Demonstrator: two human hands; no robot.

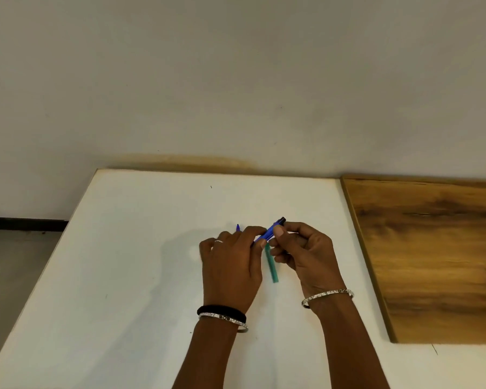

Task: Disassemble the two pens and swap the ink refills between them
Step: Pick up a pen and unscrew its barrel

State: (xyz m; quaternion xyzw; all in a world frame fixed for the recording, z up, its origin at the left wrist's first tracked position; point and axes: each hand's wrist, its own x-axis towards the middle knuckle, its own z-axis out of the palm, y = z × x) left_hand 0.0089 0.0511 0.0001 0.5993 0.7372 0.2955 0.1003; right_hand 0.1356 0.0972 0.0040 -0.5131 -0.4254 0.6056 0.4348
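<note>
A blue pen (270, 231) with a dark end is held above the white table (124, 248), slanting up to the right. My left hand (232, 265) pinches its lower part and my right hand (300, 248) pinches its upper part near the dark end. A green pen (272, 268) lies on the table between and below my hands, partly hidden by them. A small blue tip (238, 227) pokes out above my left hand's fingers; I cannot tell what piece it belongs to.
A wooden board (432, 256) lies on the table's right side. A pale wall (236, 80) rises right behind the table's far edge. The table's left edge drops to a grey floor (11, 276).
</note>
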